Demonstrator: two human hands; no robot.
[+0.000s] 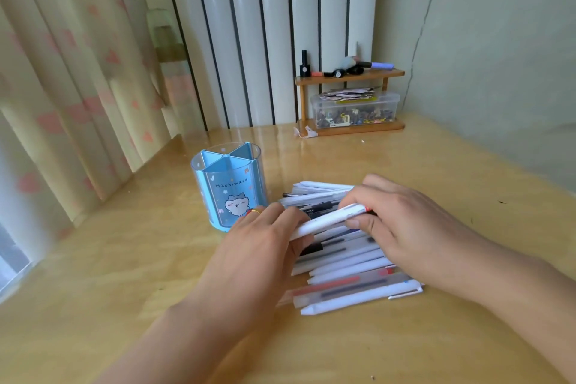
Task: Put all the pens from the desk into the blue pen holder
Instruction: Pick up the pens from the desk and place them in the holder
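Note:
The blue pen holder, clear-walled with a cartoon cat and inner dividers, stands upright on the desk left of centre, with no pens showing in it. Right of it lies a pile of several pens, mostly white, some with red or dark cores. My right hand pinches a white pen near its red-tipped end, lifted slightly over the pile. My left hand, with a ring, holds the same pen's other end with curled fingers.
The wooden desk runs left to a curtain and window. At the back right stands a small wooden shelf with bottles on top and a clear plastic box of small items beneath. A wall rises on the right.

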